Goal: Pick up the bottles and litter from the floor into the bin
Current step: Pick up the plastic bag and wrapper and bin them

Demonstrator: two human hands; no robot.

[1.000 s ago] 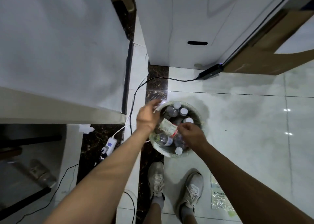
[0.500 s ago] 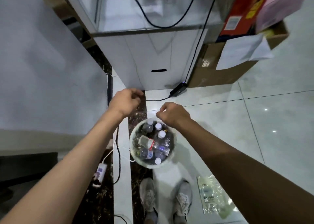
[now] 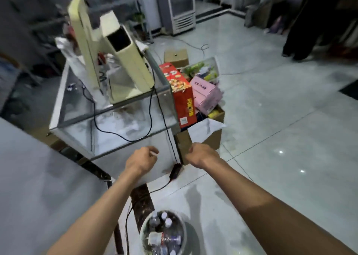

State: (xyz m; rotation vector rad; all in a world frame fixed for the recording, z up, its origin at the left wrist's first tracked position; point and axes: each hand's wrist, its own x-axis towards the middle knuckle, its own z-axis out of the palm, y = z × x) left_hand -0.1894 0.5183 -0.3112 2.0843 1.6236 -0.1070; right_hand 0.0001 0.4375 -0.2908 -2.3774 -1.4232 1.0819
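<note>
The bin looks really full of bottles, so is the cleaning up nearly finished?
Mostly, it seems. Done: the bin at the bottom of the view holds many plastic bottles. In hand: nothing visible; the left hand and right hand are loosely curled and raised above it. Left: the floor tiles in view show no loose bottles, though the spot by the feet is out of frame.
</note>
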